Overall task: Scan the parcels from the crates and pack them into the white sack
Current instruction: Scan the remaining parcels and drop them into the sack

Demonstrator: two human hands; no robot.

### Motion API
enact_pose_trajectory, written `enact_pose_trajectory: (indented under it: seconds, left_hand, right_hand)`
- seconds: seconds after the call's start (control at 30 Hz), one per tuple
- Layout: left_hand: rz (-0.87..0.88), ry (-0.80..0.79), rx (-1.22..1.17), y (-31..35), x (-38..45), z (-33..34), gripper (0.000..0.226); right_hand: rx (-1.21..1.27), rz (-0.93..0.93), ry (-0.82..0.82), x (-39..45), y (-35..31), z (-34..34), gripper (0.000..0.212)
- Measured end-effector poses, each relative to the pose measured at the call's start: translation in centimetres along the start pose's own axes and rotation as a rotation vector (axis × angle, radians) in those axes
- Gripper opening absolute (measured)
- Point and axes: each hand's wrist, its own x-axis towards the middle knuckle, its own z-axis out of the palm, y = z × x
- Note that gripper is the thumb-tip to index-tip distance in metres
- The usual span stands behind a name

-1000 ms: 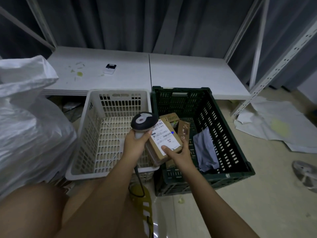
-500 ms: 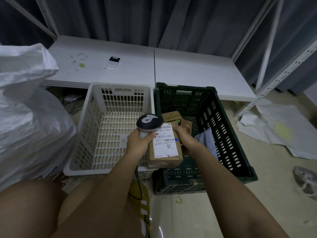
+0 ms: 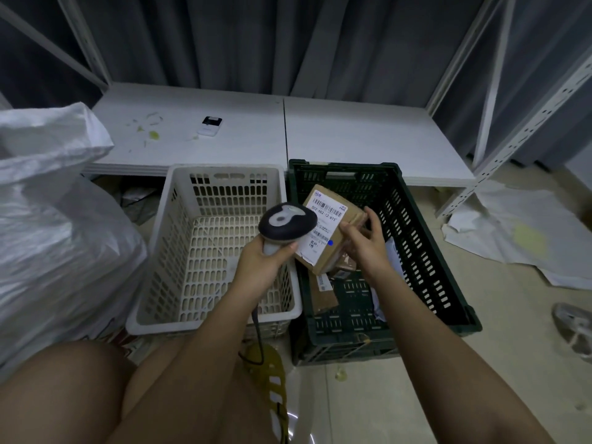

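Note:
My left hand point(image 3: 261, 262) grips the handle of a barcode scanner point(image 3: 286, 221), whose dark head points at a brown cardboard parcel point(image 3: 333, 229). My right hand point(image 3: 365, 246) holds that parcel by its right edge, tilted, over the dark green crate point(image 3: 426, 251). The parcel's white label faces up, with a blue scan dot on it. More brown parcels point(image 3: 322, 291) and a grey pouch lie in the green crate. The white crate point(image 3: 179, 251) beside it on the left holds nothing. The white sack point(image 3: 54, 225) bulges at the far left.
A low white shelf board point(image 3: 336, 133) runs behind the crates, with a small white device point(image 3: 209, 125) on it. Metal rack posts point(image 3: 509, 145) stand at the right. Crumpled white paper point(image 3: 519, 238) lies on the floor to the right. My knees fill the bottom left.
The right hand has lifted the parcel farther away and tipped its label toward the scanner. The left hand has raised the scanner slightly. The camera has tilted down a little.

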Motion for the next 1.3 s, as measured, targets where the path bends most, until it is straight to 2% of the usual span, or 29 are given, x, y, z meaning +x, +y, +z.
enact_pose_trajectory:
  seconds: [0.5, 0.67, 1.3]
  left_hand:
    - [-0.008, -0.174, 0.232, -0.6, -1.1, -1.1, 0.025]
    - [-0.028, -0.181, 0.185, -0.6, -1.2, -1.3, 0.026]
    - [-0.029, -0.159, 0.247, -1.1, -1.1, -1.4, 0.019]
  right_hand:
    - [-0.074, -0.01, 0.037, -0.2, -0.4, 0.3, 0.069]
    - [-0.093, -0.008, 0.043, -0.1, -0.4, 0.4, 0.07]
    - [-0.115, -0.018, 0.06, -0.8, -0.9, 0.8, 0.069]
